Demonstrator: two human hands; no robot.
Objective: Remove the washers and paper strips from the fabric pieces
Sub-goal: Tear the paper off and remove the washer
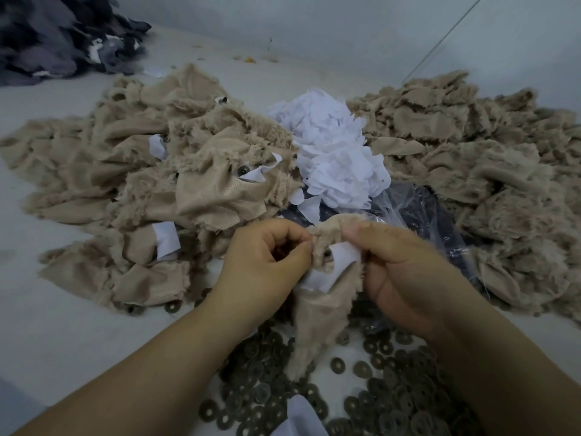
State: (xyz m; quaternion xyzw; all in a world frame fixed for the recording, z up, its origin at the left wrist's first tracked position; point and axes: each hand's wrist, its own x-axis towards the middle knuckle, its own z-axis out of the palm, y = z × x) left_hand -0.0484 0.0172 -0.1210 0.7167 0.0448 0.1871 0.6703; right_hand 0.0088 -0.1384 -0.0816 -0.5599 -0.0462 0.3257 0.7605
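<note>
1. The unsorted heap of tan fabric pieces [132,171] spreads across my left side, several with white paper strips showing; a second tan heap [471,158] lies to my right, probably the finished ones.
2. Between them sits the mound of pulled paper [333,152], resting partly on a clear plastic bag [440,221].
3. Loose washers [386,394] carpet the table [47,325] just below my wrists.
4. The fabric piece in hand [317,313] hangs between my hands, its tail touching the washers.
5. My left hand [267,262] has its fingers curled, thumb and fingertips pinching the piece's left edge. My right hand [405,272] pinches the furry top edge, fingers folded round it.
6. The paper strip [344,258] pokes out white between my hands, with what looks like a washer [327,253], small and dark, just beside it.
7. Risks, as I judge them: pulling the strip too sharply could tear it and leave a scrap inside the fold. The washer may drop unnoticed into the fuzz, or the dangling tail could drag loose washers about.
</note>
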